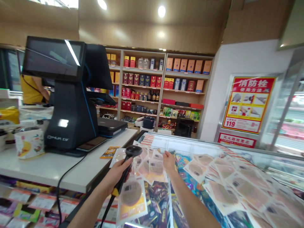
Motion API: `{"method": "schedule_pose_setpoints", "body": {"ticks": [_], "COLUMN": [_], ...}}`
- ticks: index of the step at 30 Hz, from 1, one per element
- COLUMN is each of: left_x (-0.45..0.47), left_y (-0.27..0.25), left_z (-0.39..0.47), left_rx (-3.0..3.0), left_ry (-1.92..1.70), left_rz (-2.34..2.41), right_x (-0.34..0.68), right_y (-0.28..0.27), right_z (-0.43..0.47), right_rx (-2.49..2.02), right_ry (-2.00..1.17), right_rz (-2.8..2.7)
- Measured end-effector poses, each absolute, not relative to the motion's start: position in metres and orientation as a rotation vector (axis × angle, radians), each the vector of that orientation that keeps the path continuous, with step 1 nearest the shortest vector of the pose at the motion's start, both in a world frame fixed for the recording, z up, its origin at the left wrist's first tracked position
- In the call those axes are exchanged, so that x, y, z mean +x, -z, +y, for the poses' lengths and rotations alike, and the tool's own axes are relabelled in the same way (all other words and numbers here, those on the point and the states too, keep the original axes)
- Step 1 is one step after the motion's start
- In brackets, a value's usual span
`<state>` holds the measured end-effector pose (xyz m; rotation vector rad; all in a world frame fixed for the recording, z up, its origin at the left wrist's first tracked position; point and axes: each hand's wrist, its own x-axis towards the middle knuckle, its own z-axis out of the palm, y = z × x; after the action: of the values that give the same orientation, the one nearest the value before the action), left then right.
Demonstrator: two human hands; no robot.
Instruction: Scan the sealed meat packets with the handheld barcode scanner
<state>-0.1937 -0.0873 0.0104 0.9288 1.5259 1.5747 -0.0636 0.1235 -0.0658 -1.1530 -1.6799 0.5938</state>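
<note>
My left hand (118,174) is wrapped round the handle of a black barcode scanner (133,151), its head facing forward over the packets. My right hand (169,161) is closed at the edge of a flat clear food packet (157,155) that bears a barcode label. Beneath and around it, more such packets (148,166) overlap on the glass top of a display freezer. Close by my left wrist lies one packet with a yellow print and a round brown content (132,193). The fingertips of my right hand are partly hidden.
Many more flat packets (237,180) spread over the freezer's right side. To the left, a black cash register (71,117) stands on a white counter (95,164), with a hanging cable (59,186). Shelves of boxes (142,79) line the back. A person in yellow (32,90) is at far left.
</note>
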Motion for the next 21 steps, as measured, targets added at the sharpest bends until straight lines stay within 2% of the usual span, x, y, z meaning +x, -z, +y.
{"method": "schedule_pose_setpoints", "body": {"ticks": [5,12,17,21], "left_x": [-0.182,-0.161,-0.148,-0.140], "left_y": [-0.005,-0.003,-0.001,0.002], "left_z": [-0.078,-0.061,-0.050,-0.043], "left_rx": [0.950,1.016,0.973,0.966], "left_ry": [-1.488,-1.439,-1.406,-1.382], "left_rz": [1.472,1.411,1.406,1.440], "right_x": [-0.032,0.076,0.119,0.120], "right_y": [0.057,0.059,0.058,0.051], "right_z": [0.127,0.145,0.144,0.143], "right_rx": [-1.192,-1.436,-1.733,-1.801], "right_ry": [-0.554,-0.280,-0.015,0.033], "right_rz": [-1.664,-1.652,-1.972,-2.166]}}
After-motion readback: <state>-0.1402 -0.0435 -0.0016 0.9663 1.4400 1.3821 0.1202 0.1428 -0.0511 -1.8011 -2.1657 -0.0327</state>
